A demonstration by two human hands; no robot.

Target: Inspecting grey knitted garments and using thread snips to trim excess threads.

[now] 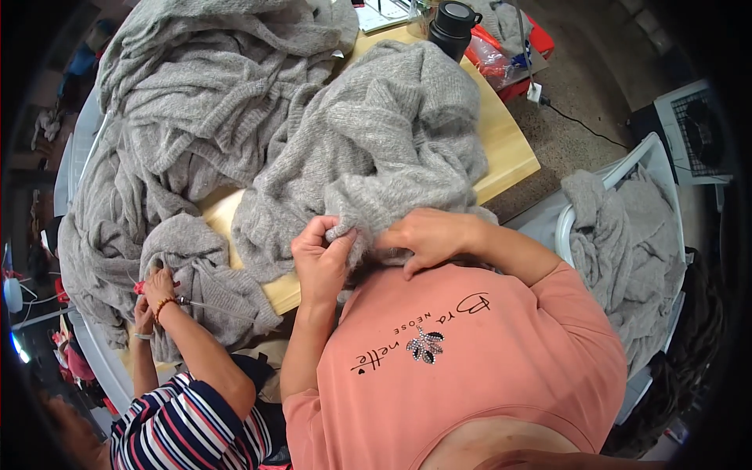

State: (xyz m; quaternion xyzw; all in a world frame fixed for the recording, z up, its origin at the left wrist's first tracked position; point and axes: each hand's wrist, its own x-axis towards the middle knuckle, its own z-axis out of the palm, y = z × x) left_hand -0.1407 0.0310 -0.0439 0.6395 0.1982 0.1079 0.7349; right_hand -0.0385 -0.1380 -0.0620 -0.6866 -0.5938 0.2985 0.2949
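Wooden worktop (513, 149): mostly covered by heaped grey knitwear (204, 94).
Grey knitted garment (384, 149): spread at the near worktop edge, its hem drawn toward the person's chest.
White chair (627, 168), right: holds more grey knit.
Co-worker's hands (153, 294), lower left: on another grey piece.
Black flask (454, 27): far edge.
Right hand (427, 239): grip pressed flat on the hem.
Left hand (321, 254): grip pinching the hem.
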